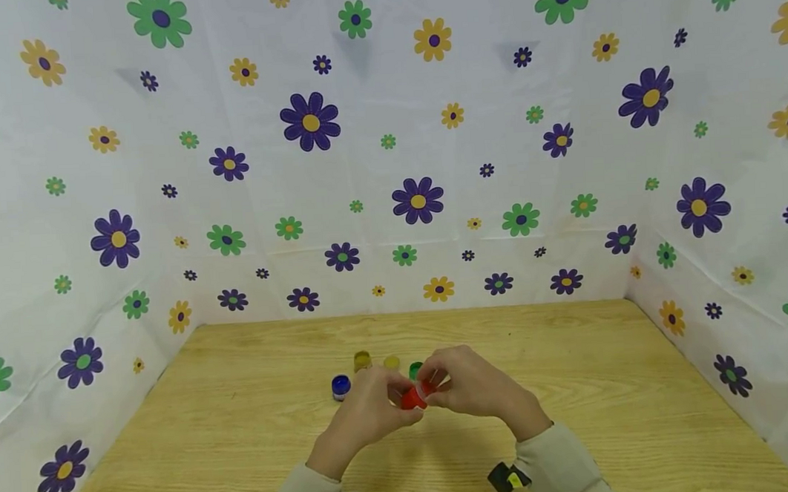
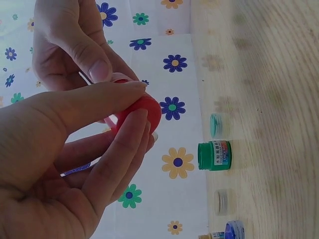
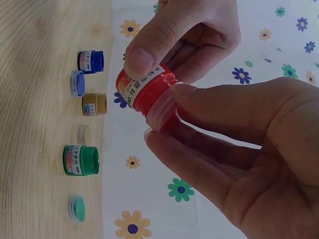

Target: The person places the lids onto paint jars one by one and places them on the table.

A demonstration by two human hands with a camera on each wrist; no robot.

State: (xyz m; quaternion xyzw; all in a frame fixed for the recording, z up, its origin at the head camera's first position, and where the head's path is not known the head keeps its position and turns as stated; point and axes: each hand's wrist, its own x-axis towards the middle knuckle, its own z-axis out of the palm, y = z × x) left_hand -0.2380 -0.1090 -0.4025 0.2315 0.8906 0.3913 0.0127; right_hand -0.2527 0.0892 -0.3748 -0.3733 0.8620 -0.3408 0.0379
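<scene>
Above the table, my left hand [image 1: 369, 409] grips a small red paint jar [image 3: 144, 89] by its labelled body, thumb on the label. The jar is tilted, its mouth toward my right hand [image 1: 473, 384]. With thumb and fingers, the right hand pinches a translucent cap [image 3: 163, 110] at the jar's mouth. Red paint shows through the cap. Whether its thread is engaged I cannot tell. In the left wrist view, the fingers hide most of the red jar and the cap.
Behind the hands stand uncapped paint jars: blue [image 3: 90, 61], ochre [image 3: 94, 105] and green [image 3: 81, 160]. Beside them lie a blue cap [image 3: 77, 83], a yellowish cap [image 1: 391, 362] and a green cap [image 3: 77, 208]. Flowered cloth [image 1: 389, 157] walls the wooden table [image 1: 242, 402] at back and sides.
</scene>
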